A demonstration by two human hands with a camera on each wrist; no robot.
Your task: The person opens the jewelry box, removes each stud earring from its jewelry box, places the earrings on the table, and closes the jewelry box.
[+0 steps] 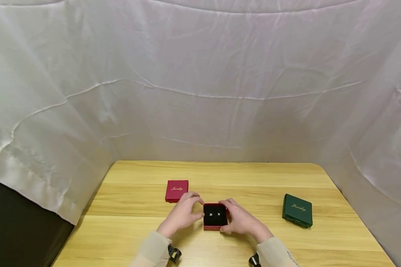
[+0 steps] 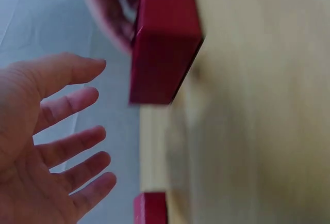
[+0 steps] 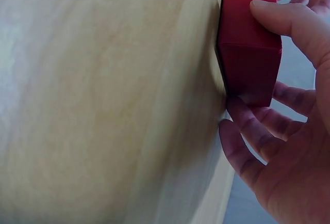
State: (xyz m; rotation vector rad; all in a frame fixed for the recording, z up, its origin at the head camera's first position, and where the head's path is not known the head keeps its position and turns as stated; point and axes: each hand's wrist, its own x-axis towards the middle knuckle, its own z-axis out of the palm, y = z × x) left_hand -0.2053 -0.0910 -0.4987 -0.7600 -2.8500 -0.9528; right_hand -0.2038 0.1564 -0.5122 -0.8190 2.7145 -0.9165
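While your right hand (image 1: 242, 222) curls thumb and fingers (image 3: 268, 17) round the right side of the open red box (image 1: 215, 217), your left hand (image 1: 183, 213) sits just beside its left side with fingers (image 2: 72, 146) spread and relaxed, holding nothing. The box rests on the counter (image 1: 220, 174) at lower centre of the head view, two small star earrings (image 1: 215, 214) on its black lining. Its red lid (image 1: 176, 190) lies up and left; a green box (image 1: 297, 210) lies well apart at right.
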